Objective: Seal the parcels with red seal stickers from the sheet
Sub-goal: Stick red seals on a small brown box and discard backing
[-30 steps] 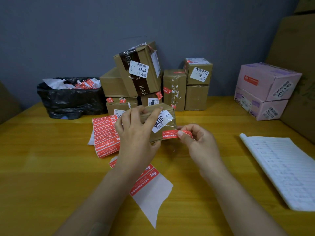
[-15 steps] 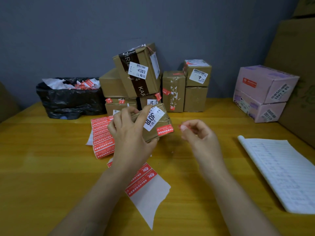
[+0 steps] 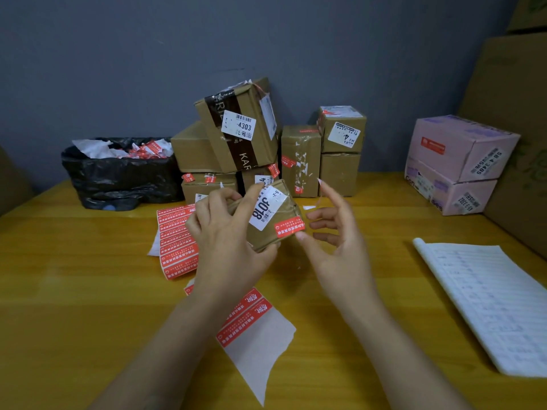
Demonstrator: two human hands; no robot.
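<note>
Nearest you, a sheet [image 3: 251, 319] lay on the table [image 3: 74, 291]. Your left hand [image 3: 228, 235] gripped a parcel [image 3: 268, 211] held above the table, with a red sticker [image 3: 288, 226] on its front edge. Your right hand [image 3: 334, 232] held nothing, its fingers spread and its thumb just beside that sticker. Boxes [image 3: 236, 128] were stacked behind.

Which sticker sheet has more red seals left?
The far sheet beside the left hand, a full column; the near sheet is mostly bare backing.

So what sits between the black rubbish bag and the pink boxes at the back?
Head view: a stack of brown parcels, some already bearing red stickers.
</note>
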